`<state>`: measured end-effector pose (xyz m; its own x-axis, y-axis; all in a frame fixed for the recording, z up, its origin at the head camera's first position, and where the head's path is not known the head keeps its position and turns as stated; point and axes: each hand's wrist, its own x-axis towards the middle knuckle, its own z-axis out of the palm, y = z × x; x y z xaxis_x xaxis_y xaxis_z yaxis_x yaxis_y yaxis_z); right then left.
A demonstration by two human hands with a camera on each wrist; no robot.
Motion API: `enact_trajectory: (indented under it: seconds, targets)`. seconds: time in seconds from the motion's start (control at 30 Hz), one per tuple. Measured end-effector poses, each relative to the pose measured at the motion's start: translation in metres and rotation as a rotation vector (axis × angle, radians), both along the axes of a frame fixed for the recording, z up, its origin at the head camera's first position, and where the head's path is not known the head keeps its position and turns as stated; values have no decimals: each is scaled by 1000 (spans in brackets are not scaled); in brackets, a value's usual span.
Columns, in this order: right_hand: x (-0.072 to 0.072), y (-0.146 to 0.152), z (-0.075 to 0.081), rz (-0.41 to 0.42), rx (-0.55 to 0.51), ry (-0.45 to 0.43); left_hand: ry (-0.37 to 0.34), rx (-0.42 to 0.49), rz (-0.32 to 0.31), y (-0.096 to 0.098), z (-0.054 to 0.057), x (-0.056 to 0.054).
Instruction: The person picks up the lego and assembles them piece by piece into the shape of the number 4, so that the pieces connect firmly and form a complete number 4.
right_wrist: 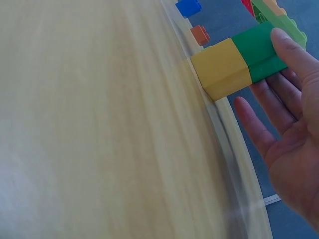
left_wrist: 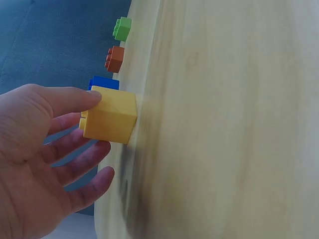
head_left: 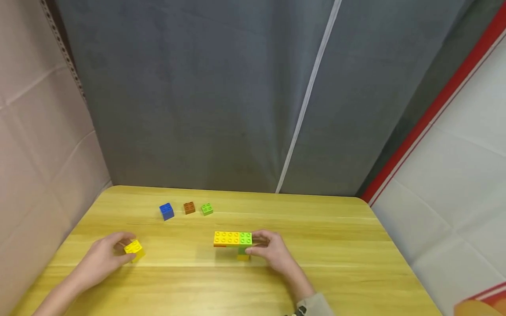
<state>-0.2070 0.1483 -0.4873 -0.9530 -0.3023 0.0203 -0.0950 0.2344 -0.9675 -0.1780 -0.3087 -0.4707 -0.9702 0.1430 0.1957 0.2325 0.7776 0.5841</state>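
My left hand [head_left: 101,259] pinches a yellow block [left_wrist: 110,114] between thumb and fingers, over the left part of the table. In the left wrist view its studs face left, toward the palm. My right hand [head_left: 274,253] grips a built piece by its green block [right_wrist: 256,52], thumb on one side and fingers behind. Below that green block sits a yellow block [right_wrist: 222,68]. Across the top runs a layer with a long yellow brick [head_left: 226,238] and a light green brick [head_left: 246,238], reaching out to the left. A bit of red shows under the yellow end.
Farther back on the wooden table [head_left: 336,245] lie a blue block [head_left: 167,211], a brown-orange brick [head_left: 189,207] and a small light green brick [head_left: 207,209], in a loose row. A grey curtain [head_left: 217,96] hangs behind the table, with pale cloth walls at both sides.
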Motion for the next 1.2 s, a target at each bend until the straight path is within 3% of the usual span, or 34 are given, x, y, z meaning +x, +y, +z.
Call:
enact_trajectory:
  seconds: [0.33,0.47,0.67,0.87,1.1,1.2]
  targets:
    - [0,1,1,-12,6,8,-41,11,39,5,-5,-4]
    - [0,0,0,-15,-4,9,-22,18,31,12,-7,-7]
    - [1,-2,-2,-14,-9,7,-6,73,-1,31,-1,-8]
    - [2,-3,-1,-13,10,19,30,136,-36,62,20,-7]
    - [2,-2,-2,-19,17,17,197,161,-125,105,53,-8]
    - [2,-2,-3,-13,4,20,221,178,-183,123,65,-7]
